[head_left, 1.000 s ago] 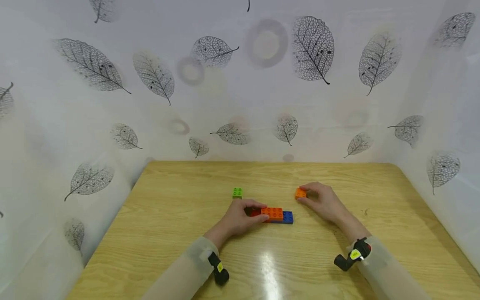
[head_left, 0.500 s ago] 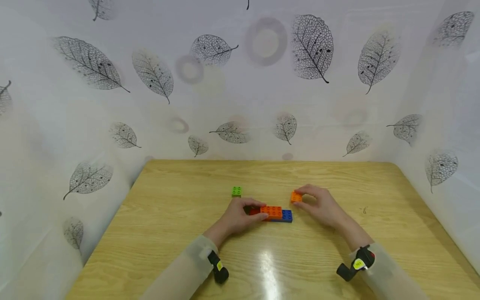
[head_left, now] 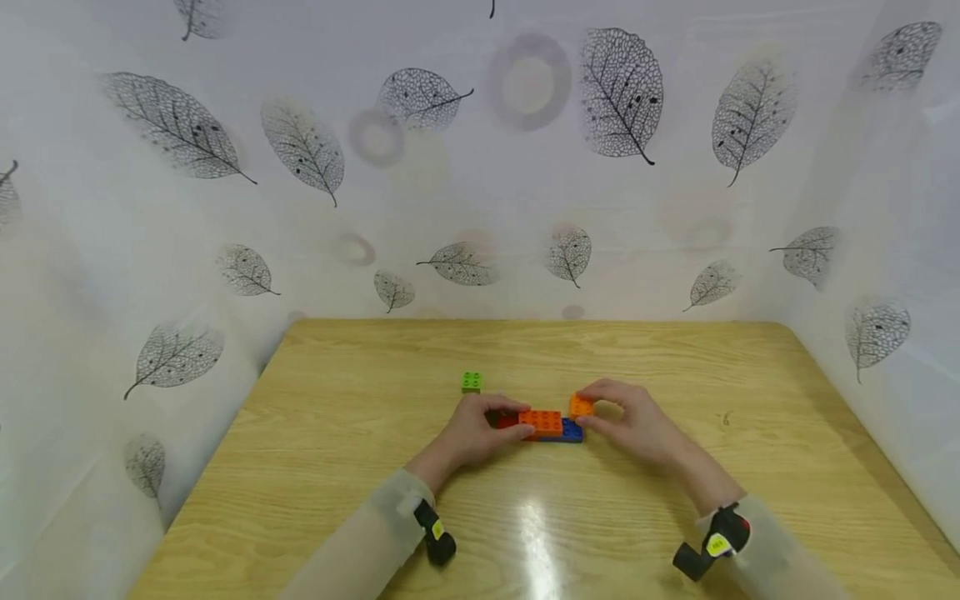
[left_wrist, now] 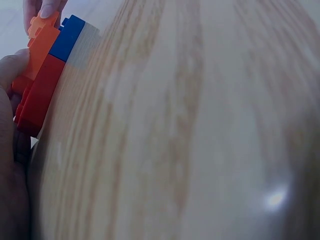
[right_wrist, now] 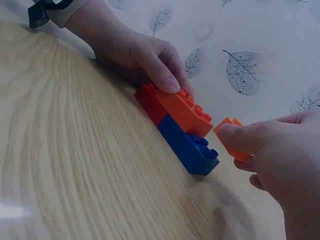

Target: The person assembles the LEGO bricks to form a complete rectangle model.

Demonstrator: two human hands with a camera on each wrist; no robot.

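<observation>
On the table a blue brick (right_wrist: 187,147) and a red brick (right_wrist: 150,103) lie end to end, with a long orange-red brick (right_wrist: 185,112) bridging their tops. Studs on the blue brick's right end show bare. My left hand (head_left: 471,431) grips the long orange-red brick near its left end, thumb on the near side. My right hand (head_left: 636,421) pinches a small orange brick (head_left: 581,406) between thumb and fingers. In the right wrist view this small brick is held just off the end of the long brick, apart from it, beside the blue brick's bare studs.
A small green brick (head_left: 471,382) sits on the wooden table (head_left: 337,467) behind my left hand. A white leaf-patterned sheet (head_left: 480,200) rises behind the table and along both sides.
My right hand has moved left and toward me with the small orange brick, up to the blue brick's end. My left hand keeps its grip on the joined bricks.
</observation>
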